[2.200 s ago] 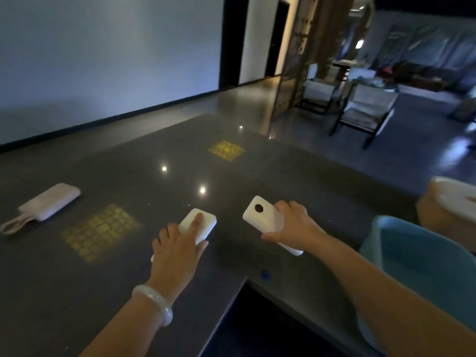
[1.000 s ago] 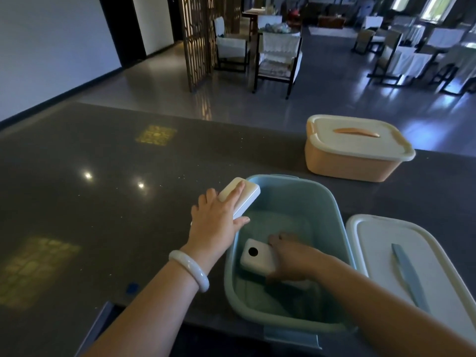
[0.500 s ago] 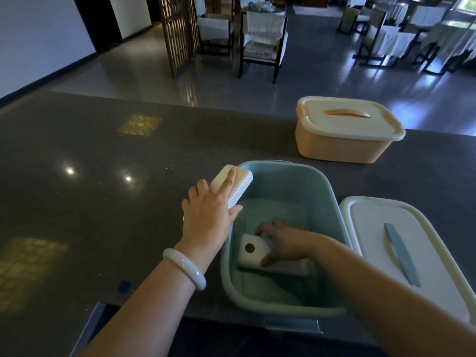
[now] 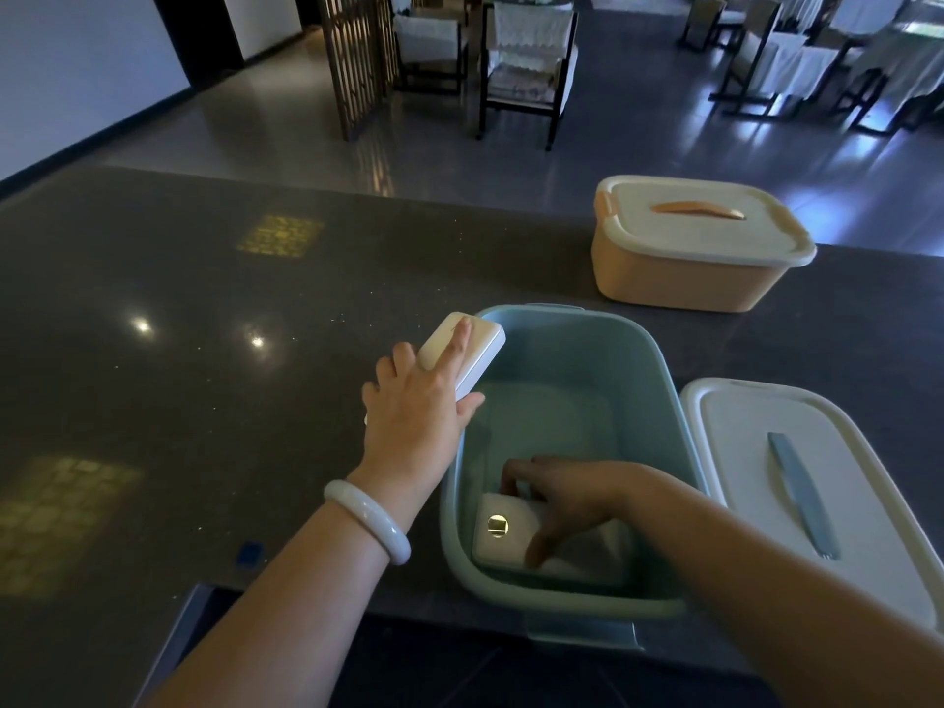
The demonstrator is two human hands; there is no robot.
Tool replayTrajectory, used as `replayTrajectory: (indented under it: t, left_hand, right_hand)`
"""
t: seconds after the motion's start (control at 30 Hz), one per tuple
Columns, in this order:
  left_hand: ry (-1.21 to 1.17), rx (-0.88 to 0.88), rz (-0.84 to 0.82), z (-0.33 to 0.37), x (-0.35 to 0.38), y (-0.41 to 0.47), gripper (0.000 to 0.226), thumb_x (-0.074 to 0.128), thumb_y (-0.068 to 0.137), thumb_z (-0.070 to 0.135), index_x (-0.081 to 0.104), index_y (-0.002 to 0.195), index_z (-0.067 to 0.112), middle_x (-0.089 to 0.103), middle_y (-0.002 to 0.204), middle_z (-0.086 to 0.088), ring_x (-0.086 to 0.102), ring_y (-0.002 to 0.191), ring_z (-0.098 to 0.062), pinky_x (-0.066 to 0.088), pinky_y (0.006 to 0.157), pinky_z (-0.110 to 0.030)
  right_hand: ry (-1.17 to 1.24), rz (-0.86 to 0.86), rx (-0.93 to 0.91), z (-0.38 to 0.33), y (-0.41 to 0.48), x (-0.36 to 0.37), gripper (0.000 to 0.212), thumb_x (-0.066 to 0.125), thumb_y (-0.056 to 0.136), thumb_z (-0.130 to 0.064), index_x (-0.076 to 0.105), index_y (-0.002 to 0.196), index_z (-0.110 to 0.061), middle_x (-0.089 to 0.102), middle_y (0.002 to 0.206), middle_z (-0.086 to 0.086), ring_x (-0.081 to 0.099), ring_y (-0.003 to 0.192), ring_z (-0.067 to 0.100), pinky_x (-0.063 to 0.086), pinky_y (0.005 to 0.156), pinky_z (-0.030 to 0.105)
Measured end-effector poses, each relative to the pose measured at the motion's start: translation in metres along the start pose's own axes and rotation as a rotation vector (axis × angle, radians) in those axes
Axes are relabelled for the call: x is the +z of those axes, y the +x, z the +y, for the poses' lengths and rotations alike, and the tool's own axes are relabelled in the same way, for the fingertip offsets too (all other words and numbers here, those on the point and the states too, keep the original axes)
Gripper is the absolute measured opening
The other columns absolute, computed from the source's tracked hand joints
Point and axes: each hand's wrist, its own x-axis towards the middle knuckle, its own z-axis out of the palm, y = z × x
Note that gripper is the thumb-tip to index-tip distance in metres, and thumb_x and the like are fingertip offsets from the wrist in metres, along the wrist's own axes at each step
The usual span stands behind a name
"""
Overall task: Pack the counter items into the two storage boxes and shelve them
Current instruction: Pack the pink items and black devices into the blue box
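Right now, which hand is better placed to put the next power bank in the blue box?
Left. The left hand holds a white power bank at the rim of the blue storage box; the right hand is down inside, gripping the second power bank at the bottom.

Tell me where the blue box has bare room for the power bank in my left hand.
The far half of the blue box floor is bare, between its far wall and the right hand. The near end is crowded: that hand grips a power bank.
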Motion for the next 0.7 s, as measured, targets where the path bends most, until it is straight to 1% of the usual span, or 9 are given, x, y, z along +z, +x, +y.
replayTrajectory:
  t: [0.13, 0.33, 0.47, 0.53, 0.6, 0.7]
  left_hand:
    - [0.001, 0.004, 0.000, 0.000, 0.000, 0.000, 0.076, 0.051, 0.092, 0.054, 0.006, 0.151, 0.041, 0.042, 0.120, -0.010, 0.045, 0.105, -0.026, 0.044, 0.086, -0.042]
    - [0.003, 0.013, 0.001, 0.001, -0.002, -0.001, 0.077, 0.051, 0.092, 0.054, 0.005, 0.151, 0.040, 0.041, 0.122, -0.011, 0.046, 0.107, -0.026, 0.045, 0.088, -0.042]
    - [0.006, 0.012, 0.006, 0.001, -0.003, -0.002, 0.077, 0.051, 0.092, 0.054, 0.004, 0.151, 0.040, 0.041, 0.122, -0.011, 0.046, 0.106, -0.026, 0.045, 0.087, -0.041]
    - [0.015, 0.012, 0.009, 0.001, -0.004, -0.002, 0.076, 0.050, 0.092, 0.054, 0.004, 0.151, 0.040, 0.041, 0.122, -0.011, 0.045, 0.106, -0.026, 0.044, 0.087, -0.041]
    - [0.019, 0.026, 0.003, 0.001, -0.005, -0.001, 0.075, 0.050, 0.092, 0.055, 0.005, 0.151, 0.041, 0.041, 0.121, -0.010, 0.045, 0.106, -0.025, 0.044, 0.087, -0.041]
    - [0.020, 0.056, -0.009, 0.002, -0.009, 0.002, 0.074, 0.050, 0.092, 0.056, 0.006, 0.150, 0.044, 0.040, 0.121, -0.009, 0.045, 0.106, -0.025, 0.044, 0.089, -0.041]
  right_hand:
    - [-0.002, -0.050, -0.033, -0.005, -0.003, 0.001, 0.067, 0.086, 0.067, -0.039, 0.043, 0.118, -0.029, 0.054, 0.116, -0.001, 0.053, 0.101, 0.019, 0.047, 0.083, 0.034]
    - [0.010, -0.073, -0.080, -0.005, -0.005, 0.001, 0.066, 0.087, 0.065, -0.036, 0.044, 0.115, -0.032, 0.055, 0.110, -0.006, 0.054, 0.099, 0.018, 0.049, 0.081, 0.035]
    - [0.012, -0.078, -0.091, -0.005, -0.005, 0.000, 0.067, 0.086, 0.066, -0.036, 0.044, 0.117, -0.033, 0.055, 0.111, -0.005, 0.054, 0.100, 0.018, 0.050, 0.082, 0.037]
    - [0.024, -0.075, -0.083, -0.005, -0.005, 0.001, 0.067, 0.086, 0.067, -0.037, 0.045, 0.119, -0.032, 0.055, 0.111, -0.006, 0.054, 0.099, 0.017, 0.049, 0.082, 0.034]
    - [0.086, -0.026, -0.077, -0.006, -0.008, -0.001, 0.065, 0.084, 0.070, -0.040, 0.046, 0.121, -0.031, 0.055, 0.108, -0.008, 0.055, 0.098, 0.015, 0.046, 0.081, 0.029]
    - [0.334, 0.155, -0.066, -0.007, -0.012, -0.016, 0.051, 0.072, 0.082, -0.045, 0.051, 0.125, -0.029, 0.059, 0.112, -0.007, 0.058, 0.104, 0.013, 0.046, 0.089, 0.026]
